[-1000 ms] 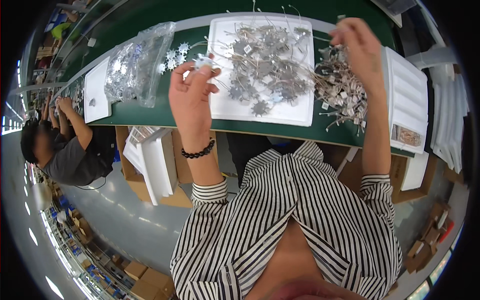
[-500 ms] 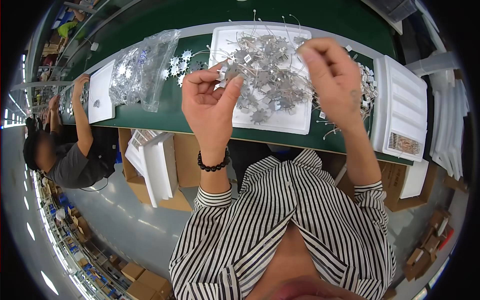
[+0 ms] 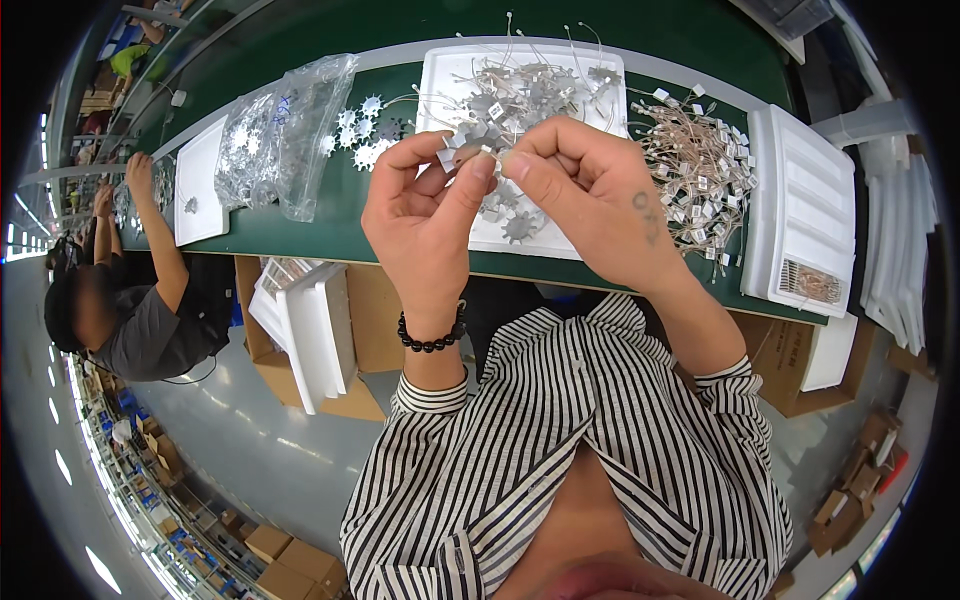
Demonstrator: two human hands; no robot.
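Note:
Both hands meet over the near left part of a white foam tray [image 3: 432, 95]. My left hand [image 3: 422, 220] pinches a grey star-shaped metal plate [image 3: 461, 153] between thumb and fingers. Closed at the plate's right side, my right hand [image 3: 600, 205] pinches a small white piece [image 3: 489, 150], mostly hidden by the fingertips. Beyond the hands, a heap of similar metal plates with thin wires and white tags [image 3: 535, 95] lies on the tray. Several bare, shiny star-shaped plates [image 3: 355, 130] are on the green table to the left.
A clear plastic bag of plates [image 3: 275, 150] lies left, beside another white tray [image 3: 205, 215]. Tagged wire leads [image 3: 695, 170] are heaped right, before stacked white foam trays [image 3: 800, 200]. A co-worker [image 3: 140, 310] sits far left. Open cardboard boxes [image 3: 370, 345] stand below the table edge.
My right hand has come left and down from the tray's right side to meet my left hand at the plate. The left hand has stayed nearly in place, still pinching the plate.

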